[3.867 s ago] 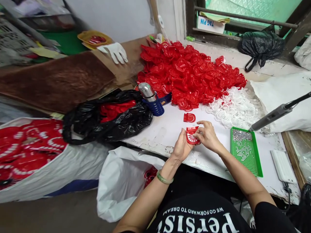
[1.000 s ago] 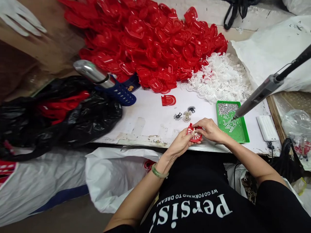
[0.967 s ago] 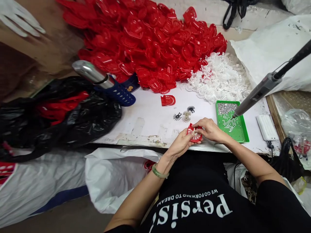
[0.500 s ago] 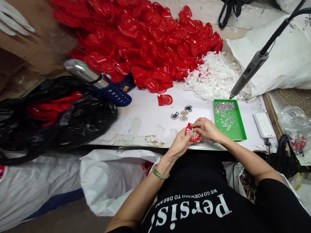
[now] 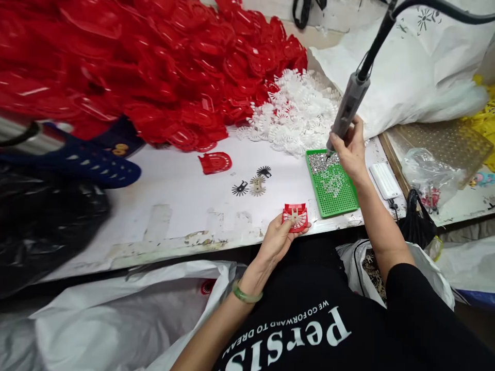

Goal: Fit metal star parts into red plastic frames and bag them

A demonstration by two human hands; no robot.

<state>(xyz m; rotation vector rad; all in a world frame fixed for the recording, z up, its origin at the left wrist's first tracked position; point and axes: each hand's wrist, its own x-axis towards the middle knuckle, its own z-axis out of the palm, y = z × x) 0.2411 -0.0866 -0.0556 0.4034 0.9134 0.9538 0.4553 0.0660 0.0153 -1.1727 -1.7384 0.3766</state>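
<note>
My left hand grips a red plastic part with a pale spoked piece laid on it, by the table's front edge. Around the grey electric screwdriver, hanging from a black cable, are the closed fingers of my right hand. The screwdriver's tip points down into a green tray, where small silver screws lie at the far end. To the left lie two black spoked pieces, a beige spoked piece and a single red part.
A big heap of red parts covers the back left, beside a pile of white spoked pieces. On the left are a blue perforated object and a black bag. A white box lies right of the tray.
My right hand has left the red part and taken hold of the screwdriver. My left hand still holds the red part. The view has shifted to the right.
</note>
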